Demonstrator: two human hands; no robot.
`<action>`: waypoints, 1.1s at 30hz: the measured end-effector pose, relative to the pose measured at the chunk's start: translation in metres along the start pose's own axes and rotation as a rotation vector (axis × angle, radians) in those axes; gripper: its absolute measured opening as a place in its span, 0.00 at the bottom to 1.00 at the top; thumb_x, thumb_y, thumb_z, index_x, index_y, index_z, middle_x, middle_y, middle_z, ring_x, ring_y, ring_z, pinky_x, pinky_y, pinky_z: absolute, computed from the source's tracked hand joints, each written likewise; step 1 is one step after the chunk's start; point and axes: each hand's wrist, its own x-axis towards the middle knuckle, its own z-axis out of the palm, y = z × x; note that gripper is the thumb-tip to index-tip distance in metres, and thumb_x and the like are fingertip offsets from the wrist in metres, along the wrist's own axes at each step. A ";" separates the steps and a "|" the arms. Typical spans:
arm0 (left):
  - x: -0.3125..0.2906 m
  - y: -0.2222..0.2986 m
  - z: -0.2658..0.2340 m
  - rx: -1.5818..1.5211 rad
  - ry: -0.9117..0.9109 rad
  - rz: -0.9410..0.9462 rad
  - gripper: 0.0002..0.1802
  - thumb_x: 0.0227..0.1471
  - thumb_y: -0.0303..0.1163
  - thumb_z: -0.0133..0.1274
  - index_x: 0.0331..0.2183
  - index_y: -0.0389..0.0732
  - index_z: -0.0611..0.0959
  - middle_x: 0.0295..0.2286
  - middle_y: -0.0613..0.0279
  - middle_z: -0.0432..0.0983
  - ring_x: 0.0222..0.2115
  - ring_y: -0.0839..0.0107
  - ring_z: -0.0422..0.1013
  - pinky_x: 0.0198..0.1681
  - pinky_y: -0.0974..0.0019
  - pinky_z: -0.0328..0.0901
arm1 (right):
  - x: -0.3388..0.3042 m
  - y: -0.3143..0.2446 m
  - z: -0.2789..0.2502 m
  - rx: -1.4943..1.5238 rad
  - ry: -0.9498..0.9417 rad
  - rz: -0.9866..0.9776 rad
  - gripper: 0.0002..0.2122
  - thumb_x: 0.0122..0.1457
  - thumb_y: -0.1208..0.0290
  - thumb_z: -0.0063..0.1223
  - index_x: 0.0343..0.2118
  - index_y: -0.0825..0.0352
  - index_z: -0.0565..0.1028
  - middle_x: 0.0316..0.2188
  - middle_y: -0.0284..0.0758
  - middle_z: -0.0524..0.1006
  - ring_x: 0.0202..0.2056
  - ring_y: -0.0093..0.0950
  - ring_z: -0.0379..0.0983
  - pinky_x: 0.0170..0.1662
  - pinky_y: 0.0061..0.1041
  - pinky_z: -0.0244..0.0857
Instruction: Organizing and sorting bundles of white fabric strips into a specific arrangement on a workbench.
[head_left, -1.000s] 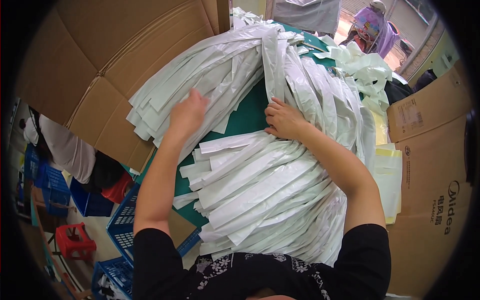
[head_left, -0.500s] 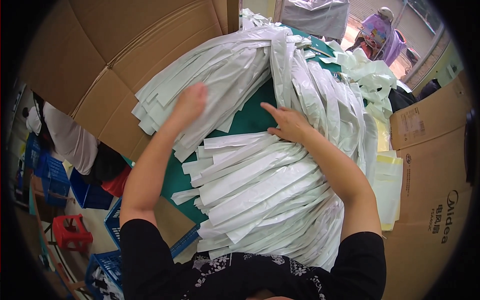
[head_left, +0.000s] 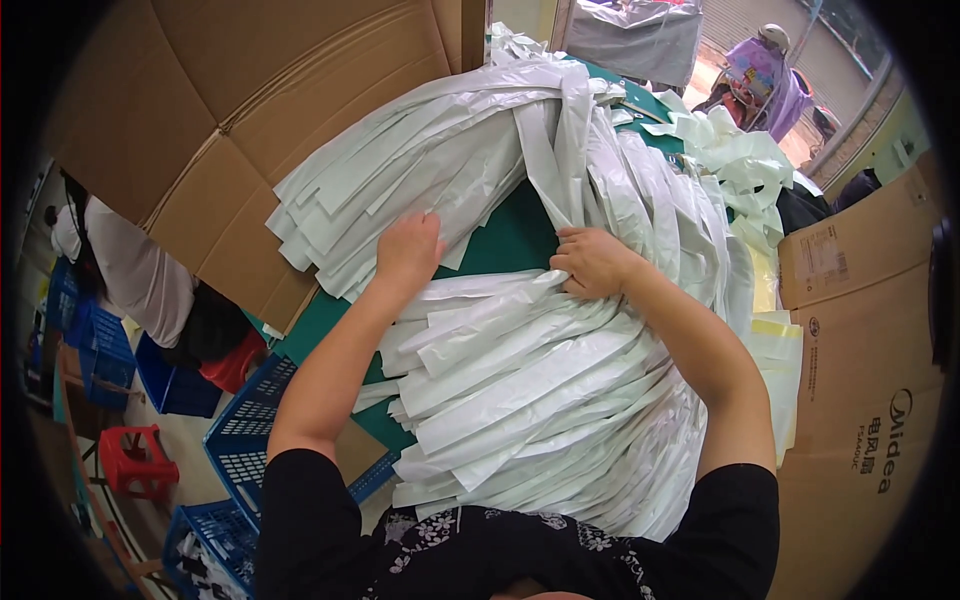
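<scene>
Long, flat, shiny white strips, like plastic film or coated paper, lie in overlapping bundles on a green tabletop [head_left: 500, 232]. One bundle [head_left: 370, 170] fans out to the far left, and another [head_left: 530, 380] spreads in front of me. My right hand [head_left: 598, 264] is closed on a white strip [head_left: 542, 160] that slants down to it from the top of the heap. My left hand [head_left: 408, 252] is curled closed at the lower edge of the left bundle. Whatever its fingers hold, if anything, is hidden.
Tall cardboard [head_left: 300, 110] stands along the left, and a big carton [head_left: 850, 380] is at the right. Pale crumpled sheets [head_left: 745, 170] lie at the back right. Blue plastic crates [head_left: 245, 430] and a red stool [head_left: 138, 462] are on the left.
My left hand has moved down and right, toward the gap between the bundles. My right hand was open with a finger extended and has closed on a strip, which now slants.
</scene>
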 end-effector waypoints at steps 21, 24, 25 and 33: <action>0.000 0.024 0.007 -0.164 -0.006 0.061 0.16 0.48 0.37 0.56 0.37 0.36 0.77 0.29 0.48 0.75 0.31 0.53 0.73 0.35 0.55 0.67 | 0.007 -0.002 -0.019 -0.160 0.406 -0.057 0.12 0.37 0.75 0.55 0.30 0.62 0.75 0.39 0.34 0.71 0.43 0.36 0.70 0.63 0.31 0.49; -0.004 0.013 0.026 0.174 -0.201 0.051 0.13 0.47 0.35 0.54 0.33 0.37 0.76 0.29 0.47 0.75 0.31 0.51 0.73 0.34 0.53 0.67 | 0.008 0.009 -0.008 -0.038 0.138 -0.041 0.13 0.39 0.74 0.53 0.33 0.62 0.74 0.36 0.36 0.73 0.43 0.35 0.69 0.59 0.33 0.55; -0.003 0.023 0.023 0.067 -0.314 -0.049 0.12 0.48 0.35 0.53 0.33 0.37 0.76 0.30 0.47 0.75 0.31 0.50 0.73 0.34 0.53 0.67 | 0.007 0.009 -0.006 0.003 0.125 0.041 0.12 0.43 0.72 0.51 0.34 0.62 0.74 0.32 0.37 0.74 0.40 0.36 0.71 0.53 0.34 0.60; -0.017 0.056 0.006 -0.729 -0.599 0.118 0.11 0.51 0.36 0.51 0.35 0.40 0.76 0.29 0.50 0.75 0.31 0.51 0.72 0.34 0.55 0.66 | 0.022 -0.003 -0.017 0.020 -0.011 0.270 0.11 0.51 0.67 0.42 0.23 0.62 0.77 0.21 0.41 0.75 0.26 0.40 0.72 0.30 0.36 0.66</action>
